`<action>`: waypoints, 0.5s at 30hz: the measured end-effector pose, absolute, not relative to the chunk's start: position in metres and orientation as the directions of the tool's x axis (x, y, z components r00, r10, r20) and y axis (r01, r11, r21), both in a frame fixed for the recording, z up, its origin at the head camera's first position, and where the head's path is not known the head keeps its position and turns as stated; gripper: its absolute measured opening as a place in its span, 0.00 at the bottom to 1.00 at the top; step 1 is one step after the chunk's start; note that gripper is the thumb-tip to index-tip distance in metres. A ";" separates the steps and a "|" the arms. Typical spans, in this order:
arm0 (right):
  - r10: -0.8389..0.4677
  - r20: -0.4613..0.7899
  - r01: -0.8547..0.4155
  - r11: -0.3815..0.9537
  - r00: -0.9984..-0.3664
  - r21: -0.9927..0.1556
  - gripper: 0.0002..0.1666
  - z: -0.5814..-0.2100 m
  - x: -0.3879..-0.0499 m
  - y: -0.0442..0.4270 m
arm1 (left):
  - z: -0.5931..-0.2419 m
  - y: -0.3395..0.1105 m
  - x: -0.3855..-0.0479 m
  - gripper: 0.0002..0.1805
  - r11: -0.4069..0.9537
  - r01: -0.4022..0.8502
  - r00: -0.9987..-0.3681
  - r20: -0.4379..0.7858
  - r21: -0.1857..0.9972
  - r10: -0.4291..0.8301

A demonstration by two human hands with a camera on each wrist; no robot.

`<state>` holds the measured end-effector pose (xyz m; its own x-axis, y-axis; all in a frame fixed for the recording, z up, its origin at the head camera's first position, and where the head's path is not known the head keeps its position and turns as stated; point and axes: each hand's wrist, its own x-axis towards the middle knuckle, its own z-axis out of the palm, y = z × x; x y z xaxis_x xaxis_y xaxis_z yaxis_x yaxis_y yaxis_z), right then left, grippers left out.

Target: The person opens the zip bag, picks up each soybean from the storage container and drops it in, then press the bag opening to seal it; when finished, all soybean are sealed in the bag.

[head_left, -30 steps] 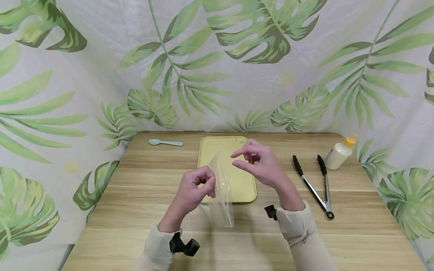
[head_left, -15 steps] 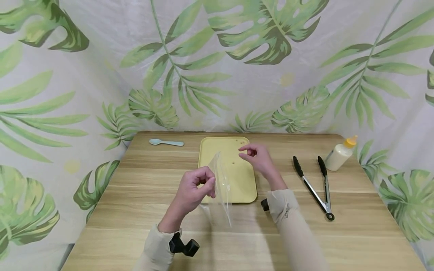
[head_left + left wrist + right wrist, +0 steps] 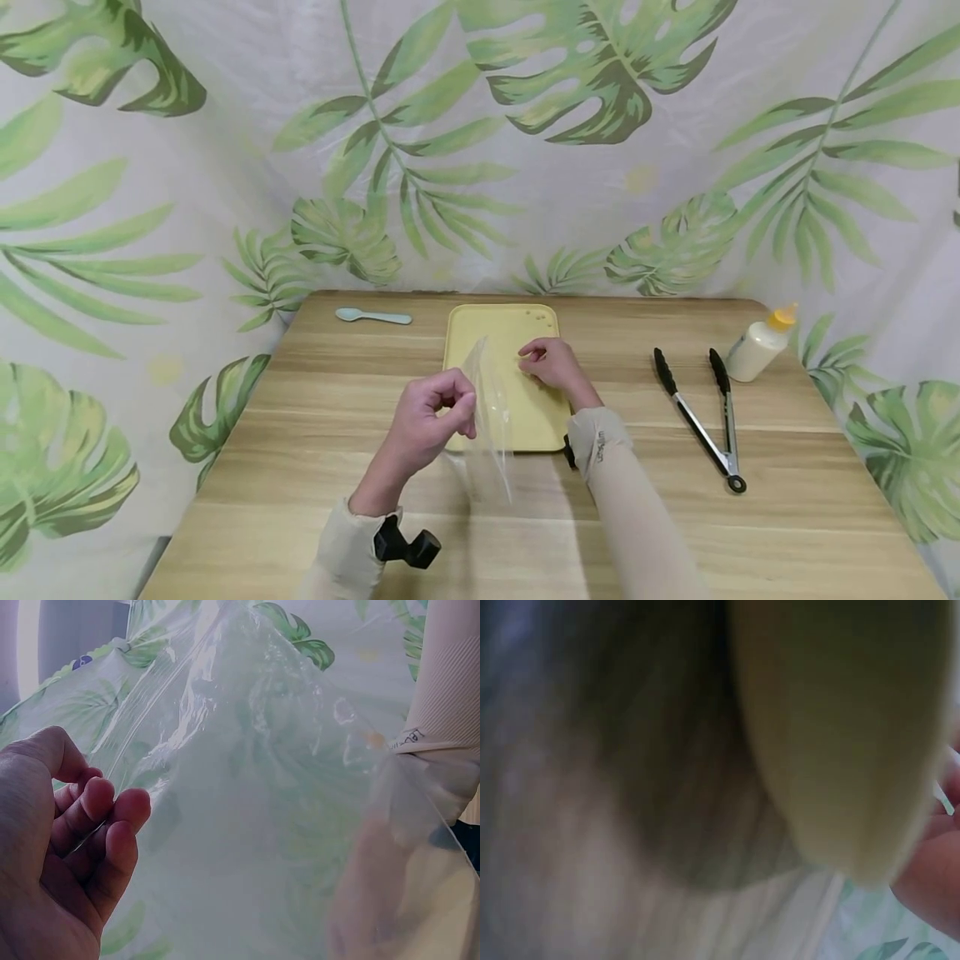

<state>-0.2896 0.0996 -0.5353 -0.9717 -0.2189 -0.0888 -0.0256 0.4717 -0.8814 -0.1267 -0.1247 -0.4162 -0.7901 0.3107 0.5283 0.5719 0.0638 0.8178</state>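
My left hand point(image 3: 435, 421) pinches the edge of a clear plastic bag point(image 3: 491, 417), which hangs over the near part of a yellow tray point(image 3: 536, 425). In the left wrist view the bag point(image 3: 232, 802) spreads out beside the curled fingers point(image 3: 120, 855). My right hand point(image 3: 557, 364) is low over the tray's right side, thumb and index finger slightly apart. Nothing shows between them, though the spot under the fingertips is hidden. Several small brown bits point(image 3: 540, 317) lie in the tray's far right corner. The right wrist view is blurred, with the tray point(image 3: 840, 750) large in it.
A light blue spoon point(image 3: 373, 317) lies at the far left of the wooden table point(image 3: 337, 400). Spread tongs point(image 3: 701, 425) with black tips lie to the right. Beside them stands a squeeze bottle point(image 3: 757, 346) with a yellow cap. A leaf-patterned cloth point(image 3: 450, 167) hangs behind.
My right hand has moved from above the bag out to the right, then down over the tray. The left hand and bag stay nearly still. A small bit seen mid-tray is now out of sight.
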 end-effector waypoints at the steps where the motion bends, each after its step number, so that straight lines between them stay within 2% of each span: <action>1: -0.213 -0.102 -0.012 0.478 -0.972 -0.878 0.11 -0.535 -0.290 0.099 | -0.416 -0.124 -0.127 0.12 0.060 0.574 -0.788 0.531 0.817 0.312; 6: -0.217 -0.152 0.011 0.540 -0.964 -0.841 0.12 -0.535 -0.292 0.098 | -0.417 -0.124 -0.127 0.12 0.047 0.585 -0.779 0.544 0.810 0.312; 15: -0.267 -0.113 -0.081 0.619 -0.957 -0.781 0.08 -0.536 -0.292 0.098 | -0.418 -0.123 -0.127 0.11 0.048 0.590 -0.775 0.550 0.806 0.311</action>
